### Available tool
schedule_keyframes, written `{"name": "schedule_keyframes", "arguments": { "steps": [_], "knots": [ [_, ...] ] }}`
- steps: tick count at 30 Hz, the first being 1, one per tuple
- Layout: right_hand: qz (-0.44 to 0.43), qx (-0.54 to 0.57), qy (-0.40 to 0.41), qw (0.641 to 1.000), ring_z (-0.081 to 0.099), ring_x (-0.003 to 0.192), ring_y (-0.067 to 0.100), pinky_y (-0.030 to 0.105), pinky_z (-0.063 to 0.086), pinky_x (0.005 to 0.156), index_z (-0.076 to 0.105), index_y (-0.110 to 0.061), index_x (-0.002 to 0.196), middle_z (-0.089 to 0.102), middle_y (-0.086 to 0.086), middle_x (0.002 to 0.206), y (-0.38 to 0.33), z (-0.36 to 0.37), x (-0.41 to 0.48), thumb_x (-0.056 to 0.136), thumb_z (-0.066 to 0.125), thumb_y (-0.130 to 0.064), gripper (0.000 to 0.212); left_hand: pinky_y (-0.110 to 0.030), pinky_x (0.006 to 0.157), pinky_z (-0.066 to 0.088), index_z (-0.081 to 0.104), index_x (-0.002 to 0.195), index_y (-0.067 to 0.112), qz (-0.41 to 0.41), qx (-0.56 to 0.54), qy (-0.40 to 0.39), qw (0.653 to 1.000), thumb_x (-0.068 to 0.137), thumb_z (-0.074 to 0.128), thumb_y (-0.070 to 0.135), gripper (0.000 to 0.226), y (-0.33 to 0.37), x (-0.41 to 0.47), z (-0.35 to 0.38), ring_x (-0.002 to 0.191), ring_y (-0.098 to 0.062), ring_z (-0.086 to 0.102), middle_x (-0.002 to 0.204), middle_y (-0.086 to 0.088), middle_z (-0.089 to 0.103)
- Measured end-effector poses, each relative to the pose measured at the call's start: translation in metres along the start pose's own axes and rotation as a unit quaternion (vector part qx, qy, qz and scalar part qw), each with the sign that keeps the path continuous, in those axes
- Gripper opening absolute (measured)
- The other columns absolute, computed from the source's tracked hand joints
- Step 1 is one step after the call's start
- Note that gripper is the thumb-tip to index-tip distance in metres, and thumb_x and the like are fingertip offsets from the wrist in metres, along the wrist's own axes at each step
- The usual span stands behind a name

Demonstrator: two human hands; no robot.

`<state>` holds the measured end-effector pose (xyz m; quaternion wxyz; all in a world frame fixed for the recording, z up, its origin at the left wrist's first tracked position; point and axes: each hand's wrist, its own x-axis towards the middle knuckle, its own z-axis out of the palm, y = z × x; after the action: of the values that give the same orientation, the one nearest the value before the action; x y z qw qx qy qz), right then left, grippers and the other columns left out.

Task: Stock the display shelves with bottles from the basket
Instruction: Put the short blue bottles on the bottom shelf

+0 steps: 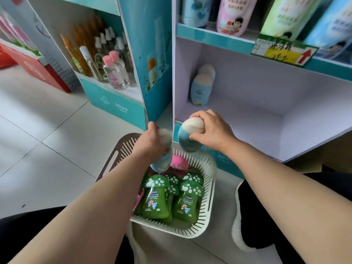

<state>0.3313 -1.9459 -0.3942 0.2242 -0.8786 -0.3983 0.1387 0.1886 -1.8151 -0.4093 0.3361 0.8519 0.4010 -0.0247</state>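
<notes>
Above the white basket (207, 189), each hand's grip is wrapped around a blue bottle: left hand (152, 141) low, right hand (211, 130) near the lower shelf (247, 119); set both upright beside the standing bottle (201, 88) (caps up, labels forward)

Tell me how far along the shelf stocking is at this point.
Early stage. Done: blue bottles with cream caps already stand at the back left of the pale lower shelf. In hand: the left hand and right hand each grip a similar blue bottle. Left: green bottles with spotted mushroom caps and a pink item remain in the white slotted plastic basket.
</notes>
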Motion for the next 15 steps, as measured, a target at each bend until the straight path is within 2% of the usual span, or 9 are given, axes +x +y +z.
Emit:
{"name": "schedule_keyframes", "arguments": {
  "steps": [3, 7, 11, 15],
  "knots": [
    [0.035, 0.038, 0.074, 0.996, 0.052, 0.112, 0.021, 0.03, 0.042, 0.091, 0.056, -0.031, 0.121, 0.054, -0.001, 0.118, 0.005, -0.015, 0.02, 0.068, 0.079, -0.032, 0.057, -0.039, 0.078, 0.046, 0.035, 0.119, 0.012, -0.002, -0.017, 0.017, 1.0, 0.08, 0.072, 0.022, 0.054, 0.005, 0.001, 0.003, 0.087, -0.025, 0.051, 0.099, -0.006, 0.051],
    [0.086, 0.074, 0.146, 0.983, 0.054, 0.113, 0.025, 0.031, 0.043, 0.093, 0.057, -0.024, 0.122, 0.06, 0.004, 0.122, 0.015, -0.027, 0.054, 0.069, 0.079, -0.027, 0.058, -0.043, 0.083, 0.05, 0.035, 0.119, 0.012, -0.003, -0.047, 0.038, 0.998, 0.08, 0.072, 0.022, 0.055, 0.007, 0.008, 0.004, 0.091, -0.028, 0.054, 0.109, -0.011, 0.057],
    [0.112, 0.066, 0.165, 0.978, 0.055, 0.113, 0.028, 0.035, 0.046, 0.094, 0.059, -0.019, 0.121, 0.061, 0.007, 0.122, 0.025, -0.02, 0.084, 0.068, 0.081, -0.024, 0.058, -0.043, 0.083, 0.051, 0.035, 0.117, 0.016, -0.001, -0.05, 0.052, 0.997, 0.079, 0.073, 0.022, 0.054, 0.01, 0.02, 0.005, 0.093, -0.03, 0.057, 0.111, -0.01, 0.058],
    [0.109, 0.06, 0.169, 0.978, 0.056, 0.113, 0.029, 0.033, 0.045, 0.092, 0.059, -0.018, 0.121, 0.063, 0.007, 0.122, 0.033, -0.008, 0.111, 0.068, 0.08, -0.022, 0.057, -0.047, 0.086, 0.052, 0.035, 0.117, 0.018, 0.004, -0.065, 0.045, 0.997, 0.078, 0.074, 0.021, 0.055, 0.013, 0.033, 0.007, 0.099, -0.03, 0.058, 0.11, -0.007, 0.058]
  ]
}}
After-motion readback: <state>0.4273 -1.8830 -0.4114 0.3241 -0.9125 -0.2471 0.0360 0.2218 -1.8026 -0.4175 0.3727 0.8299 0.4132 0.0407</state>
